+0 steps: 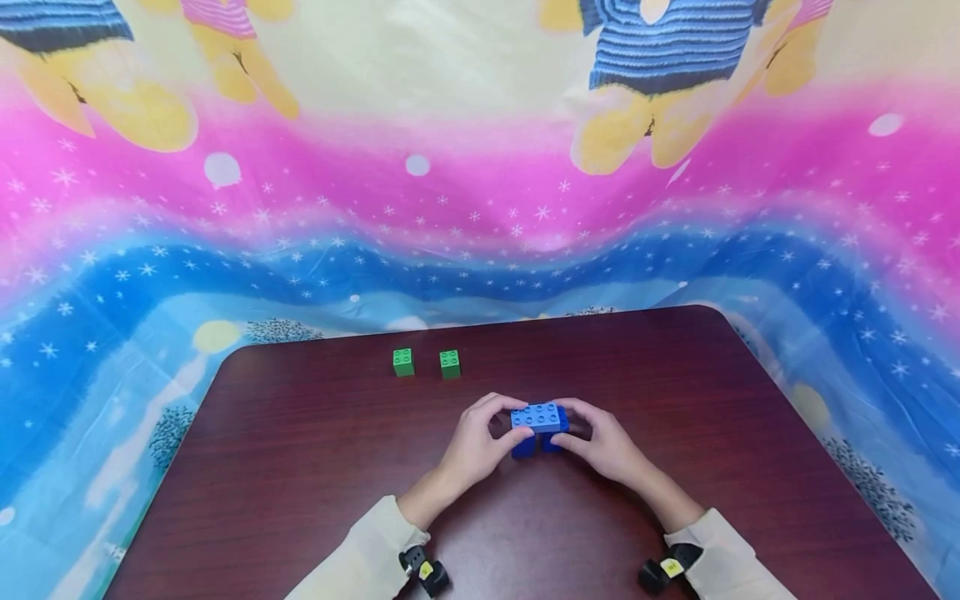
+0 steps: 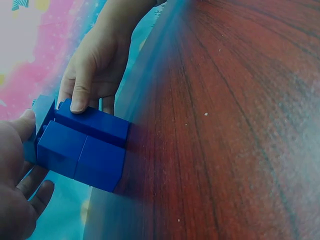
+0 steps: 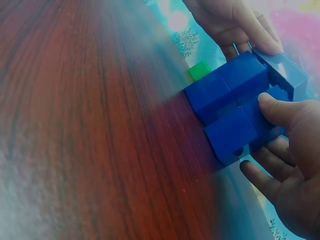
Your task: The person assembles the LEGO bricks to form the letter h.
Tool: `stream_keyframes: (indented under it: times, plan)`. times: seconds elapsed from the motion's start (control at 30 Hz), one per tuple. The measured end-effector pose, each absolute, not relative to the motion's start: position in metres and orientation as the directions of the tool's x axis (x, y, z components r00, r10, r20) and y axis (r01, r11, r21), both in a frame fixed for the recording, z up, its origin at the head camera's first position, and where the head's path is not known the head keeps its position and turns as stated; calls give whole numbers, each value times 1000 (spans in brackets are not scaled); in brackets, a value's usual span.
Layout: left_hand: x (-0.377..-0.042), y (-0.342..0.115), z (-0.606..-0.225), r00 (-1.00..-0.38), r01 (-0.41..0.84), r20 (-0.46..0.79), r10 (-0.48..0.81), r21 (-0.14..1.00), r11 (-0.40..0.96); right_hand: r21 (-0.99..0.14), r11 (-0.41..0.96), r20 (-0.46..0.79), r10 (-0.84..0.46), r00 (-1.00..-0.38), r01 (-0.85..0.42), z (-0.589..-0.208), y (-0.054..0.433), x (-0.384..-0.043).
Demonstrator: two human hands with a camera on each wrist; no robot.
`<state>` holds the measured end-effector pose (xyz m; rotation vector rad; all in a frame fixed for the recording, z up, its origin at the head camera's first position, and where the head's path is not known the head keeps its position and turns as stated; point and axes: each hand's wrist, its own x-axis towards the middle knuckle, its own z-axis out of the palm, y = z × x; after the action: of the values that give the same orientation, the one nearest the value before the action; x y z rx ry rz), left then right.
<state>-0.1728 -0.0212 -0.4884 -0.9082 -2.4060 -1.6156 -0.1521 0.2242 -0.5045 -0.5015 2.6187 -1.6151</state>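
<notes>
Two stacks of dark blue building bricks (image 2: 82, 155) stand side by side on the table. Across their tops lies a light blue building brick (image 1: 536, 416), slightly skewed, with studs facing up. My left hand (image 1: 480, 437) pinches the light blue brick between thumb and fingers at its left end. From the other side my right hand (image 1: 603, 437) grips the right dark blue stack, its thumb (image 3: 272, 107) pressed on the near face. In the right wrist view a gap shows between the light blue brick (image 3: 287, 72) and part of the right stack.
Two small green bricks (image 1: 403, 362) (image 1: 450, 364) stand apart near the back edge of the dark wooden table (image 1: 300, 467), left of the hands. A patterned curtain (image 1: 420, 208) hangs behind the table and along its sides.
</notes>
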Motion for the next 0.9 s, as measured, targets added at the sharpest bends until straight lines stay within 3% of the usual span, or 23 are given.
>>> stream_keyframes:
  times: [0.7, 0.9]
  plan:
    - [-175, -21, -488, -810, 543, 399, 430, 788, 292, -842, 470, 128, -305, -944, -266, -501, 221, -153]
    - [-175, -21, -488, -809, 544, 396, 434, 785, 297, -811, 489, 182, -309, -933, -320, -500, 220, -151]
